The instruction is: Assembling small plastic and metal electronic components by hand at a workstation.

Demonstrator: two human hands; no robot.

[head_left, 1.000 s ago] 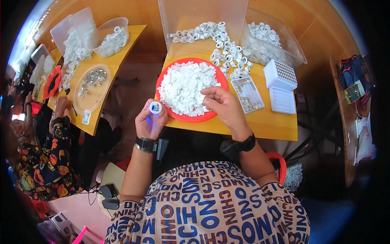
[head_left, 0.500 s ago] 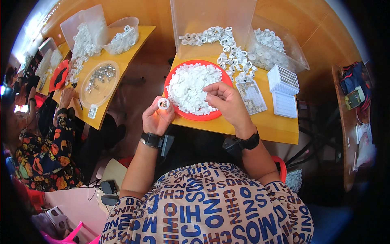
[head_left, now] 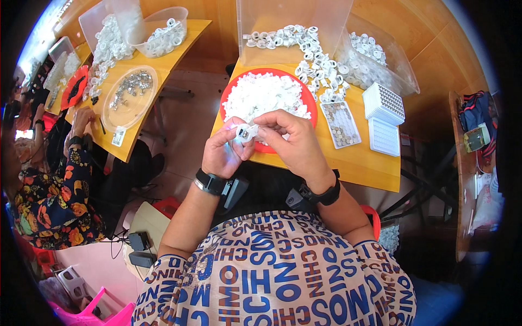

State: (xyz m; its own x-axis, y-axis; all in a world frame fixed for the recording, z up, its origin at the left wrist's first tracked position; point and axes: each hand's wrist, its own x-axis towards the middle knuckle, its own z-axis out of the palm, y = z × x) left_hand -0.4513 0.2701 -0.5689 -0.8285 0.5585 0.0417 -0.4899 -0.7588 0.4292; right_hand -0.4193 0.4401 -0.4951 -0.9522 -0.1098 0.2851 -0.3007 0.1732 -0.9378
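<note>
Between the fingers of my left hand (head_left: 222, 154) is a small round white plastic housing (head_left: 242, 134), its open face turned up and metal parts showing inside. A glow lights the fingers and palm around it. My right hand (head_left: 296, 144) is closed in a pinch at the housing's right side, on what looks like a small white plastic piece; the fingertips partly hide it. Both hands are over the near edge of a round red tray (head_left: 311, 103), heaped with small white plastic pieces (head_left: 265, 95).
Right of the red tray lie a white tray of coin-like discs (head_left: 341, 126) and stacked white trays (head_left: 383, 103). White ring-shaped housings (head_left: 312, 51) spread behind, beside a clear bin (head_left: 399, 73). At left, a co-worker's hand (head_left: 82, 118) rests by another table with a clear lid of metal parts (head_left: 117, 120).
My right hand has come from above the heap toward my left hand, and its fingers now meet the housing. My left hand has moved right with the housing, which is now tilted.
</note>
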